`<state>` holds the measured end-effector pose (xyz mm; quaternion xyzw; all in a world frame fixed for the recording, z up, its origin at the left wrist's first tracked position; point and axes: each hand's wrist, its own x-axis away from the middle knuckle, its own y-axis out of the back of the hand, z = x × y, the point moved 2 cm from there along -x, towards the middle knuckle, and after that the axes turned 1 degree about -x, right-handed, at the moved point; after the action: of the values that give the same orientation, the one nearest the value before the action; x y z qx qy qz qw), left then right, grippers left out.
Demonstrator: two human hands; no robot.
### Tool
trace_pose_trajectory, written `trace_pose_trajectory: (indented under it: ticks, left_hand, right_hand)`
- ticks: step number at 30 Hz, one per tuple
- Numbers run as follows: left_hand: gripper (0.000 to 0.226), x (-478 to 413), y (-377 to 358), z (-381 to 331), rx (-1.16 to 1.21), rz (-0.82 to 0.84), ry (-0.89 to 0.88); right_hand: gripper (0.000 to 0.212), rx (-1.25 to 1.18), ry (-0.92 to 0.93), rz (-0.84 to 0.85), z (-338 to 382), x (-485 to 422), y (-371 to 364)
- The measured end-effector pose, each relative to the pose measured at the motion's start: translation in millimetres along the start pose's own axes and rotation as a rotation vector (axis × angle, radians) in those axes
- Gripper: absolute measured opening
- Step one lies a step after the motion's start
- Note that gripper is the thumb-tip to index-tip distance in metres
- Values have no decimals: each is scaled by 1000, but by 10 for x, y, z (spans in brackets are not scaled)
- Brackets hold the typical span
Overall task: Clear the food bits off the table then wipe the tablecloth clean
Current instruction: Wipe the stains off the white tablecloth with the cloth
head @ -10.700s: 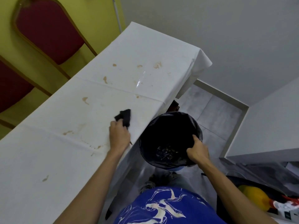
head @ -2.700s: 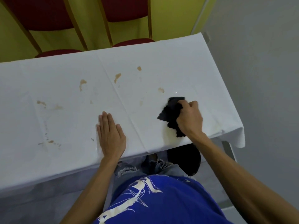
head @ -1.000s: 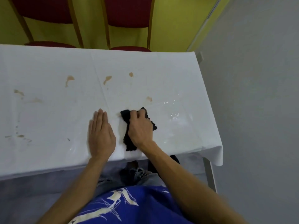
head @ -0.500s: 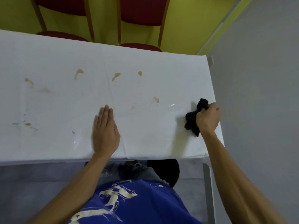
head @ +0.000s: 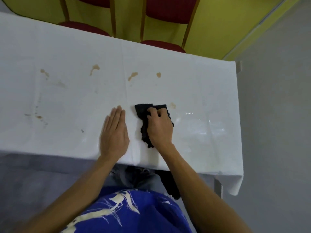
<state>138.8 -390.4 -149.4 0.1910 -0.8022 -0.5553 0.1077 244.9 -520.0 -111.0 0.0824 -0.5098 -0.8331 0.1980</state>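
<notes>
A white tablecloth (head: 70,52) covers the long table and carries several brown stains (head: 132,76), one (head: 172,105) just right of the cloth. My right hand (head: 159,127) grips a black cloth (head: 143,115) and presses it on the tablecloth near the front edge. My left hand (head: 114,133) lies flat on the tablecloth, fingers straight, just left of the black cloth. A wet sheen (head: 200,125) shows on the tablecloth right of my right hand.
Two red chairs with gold frames (head: 168,10) stand behind the table against a yellow wall. A black bin (head: 170,184) shows partly under the table's front edge. A grey wall runs along the table's right end (head: 237,115).
My right hand slid the black cloth from the table's right end back left, next to my left hand. The left hand stayed flat in place.
</notes>
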Motion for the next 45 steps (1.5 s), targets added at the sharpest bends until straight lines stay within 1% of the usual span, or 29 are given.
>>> trace_pose_trajectory:
  ticks: [2, 4, 7, 10, 12, 13, 16, 17, 19, 20, 22, 24, 28, 29, 31, 32, 35, 36, 38, 39, 41, 43, 45]
  left_hand:
    - [52, 9, 4, 0, 4, -8, -1]
    - [51, 4, 11, 7, 5, -7, -6]
    - [51, -9, 2, 32, 5, -5, -2]
    - [52, 8, 12, 16, 15, 6, 5]
    - [52, 8, 20, -8, 22, 2, 12]
    - [52, -5, 21, -20, 23, 1, 15]
    - [52, -37, 13, -43, 23, 5, 21]
    - [52, -23, 14, -28, 23, 5, 18]
    - [52, 18, 15, 16, 24, 4, 5]
    - [52, 29, 22, 34, 23, 6, -1]
    - [51, 28, 33, 46, 23, 8, -7]
    - [51, 2, 38, 32, 22, 3, -3]
    - [50, -11, 56, 9, 4, -4, 5]
    - [50, -2, 59, 14, 6, -5, 2]
    - [51, 14, 61, 20, 6, -5, 1]
    - [51, 7, 63, 22, 2, -1, -1]
    - [52, -25, 55, 10, 7, 13, -1]
    - [52, -31, 46, 4, 13, 18, 7]
    - [53, -25, 29, -12, 21, 36, 29]
    - [53, -22, 28, -24, 21, 45, 34]
    - [52, -31, 21, -41, 19, 50, 39]
    - [52, -46, 30, -77, 42, 56, 81]
    - [55, -92, 49, -164, 77, 51, 165]
  right_hand:
    - [17, -16, -47, 16, -134, -101, 123]
    - [18, 19, -101, -6, -350, -221, 279]
    - [19, 74, -306, -118, -907, -376, 653]
    - [21, 143, -510, -156, -1427, -320, 1029]
    - [24, 85, -580, -207, -1572, -259, 1200]
    - [25, 40, -583, -257, -1557, -272, 1263]
    - [25, -74, -482, -429, -1145, -463, 1222]
    - [24, -89, -413, -441, -898, -487, 1097]
    - [25, -86, -243, -367, -375, -440, 690]
    - [28, -43, -172, -287, -146, -383, 422]
    - [42, 87, -124, -140, 144, -259, -65]
    - [49, 176, -106, -142, 143, -220, -306]
    - [32, 249, 18, -242, -121, -326, -114]
    - [32, 256, 10, -230, -196, -361, -43]
    - [42, 281, -17, -156, -283, -408, 86]
    - [41, 297, -25, -133, -336, -442, 153]
    - [15, 165, -119, -90, -569, -555, 394]
    - [12, 164, -113, -113, -632, -572, 469]
    - [12, 136, -109, -141, -742, -577, 539]
    - [17, 101, -129, -150, -748, -567, 526]
    - [33, 29, -167, -143, -590, -498, 407]
    - [52, 86, -141, -99, -318, -372, 123]
    - [58, 153, -68, -79, -98, -252, -156]
